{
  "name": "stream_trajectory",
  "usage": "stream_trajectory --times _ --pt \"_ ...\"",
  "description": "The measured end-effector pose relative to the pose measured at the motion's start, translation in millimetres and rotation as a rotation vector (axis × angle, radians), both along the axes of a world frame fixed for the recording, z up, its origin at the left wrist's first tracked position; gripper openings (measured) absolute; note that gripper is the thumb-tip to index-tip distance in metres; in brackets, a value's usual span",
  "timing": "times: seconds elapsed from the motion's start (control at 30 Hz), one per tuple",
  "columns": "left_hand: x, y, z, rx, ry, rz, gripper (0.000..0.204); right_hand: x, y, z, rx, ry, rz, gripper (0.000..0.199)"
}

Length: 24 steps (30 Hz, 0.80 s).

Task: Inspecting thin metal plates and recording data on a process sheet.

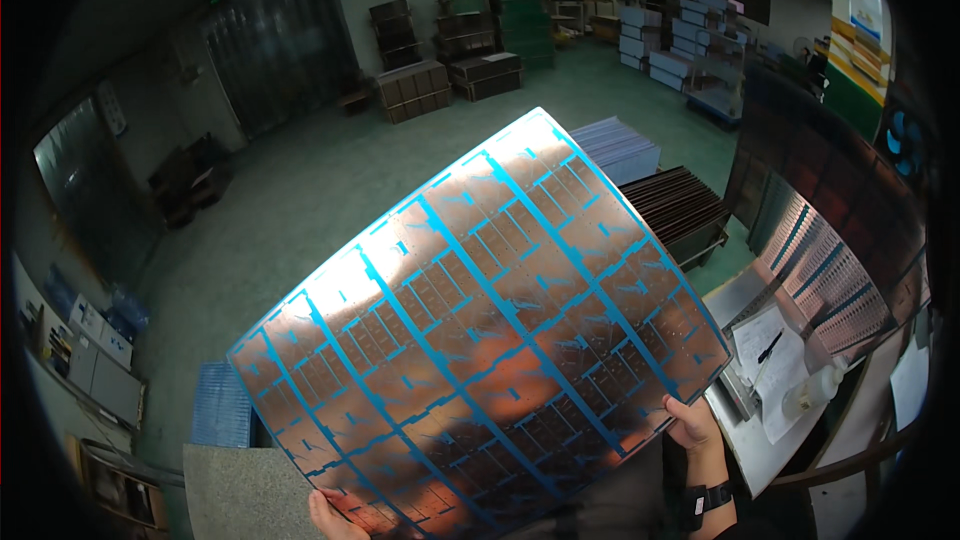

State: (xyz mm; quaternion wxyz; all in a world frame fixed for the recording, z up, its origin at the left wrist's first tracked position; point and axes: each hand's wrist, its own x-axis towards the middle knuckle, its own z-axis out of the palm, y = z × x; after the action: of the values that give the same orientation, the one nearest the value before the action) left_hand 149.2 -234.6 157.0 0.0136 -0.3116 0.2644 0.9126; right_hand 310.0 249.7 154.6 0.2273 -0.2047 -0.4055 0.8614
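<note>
One copper/blue panel (480,335), edges gripped by your L hand (336,519) & R hand (692,426), pointed a corner ahead; long axis ran lower-L to upper-R.

One left hand (335,518) and one right hand (692,425) share one copper panel (470,330) between them, with one black wristband (712,497) just below the right hand, one pen (770,347) and one translucent bottle (812,392) to that hand's right, and one blue stack (222,405) beyond the left hand.
</note>
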Motion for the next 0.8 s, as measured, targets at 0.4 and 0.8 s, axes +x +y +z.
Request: stream_trajectory --times 0.4,0.8 --pt "17 44 24 -0.769 0.160 -0.028 0.019 1 -1 -3 0.001 -0.027 -0.005 0.026" --pt "5 -1 -44 -0.961 0.352 -0.030 0.018 0 -4 -1 -0.018 -0.040 -0.005 0.024"
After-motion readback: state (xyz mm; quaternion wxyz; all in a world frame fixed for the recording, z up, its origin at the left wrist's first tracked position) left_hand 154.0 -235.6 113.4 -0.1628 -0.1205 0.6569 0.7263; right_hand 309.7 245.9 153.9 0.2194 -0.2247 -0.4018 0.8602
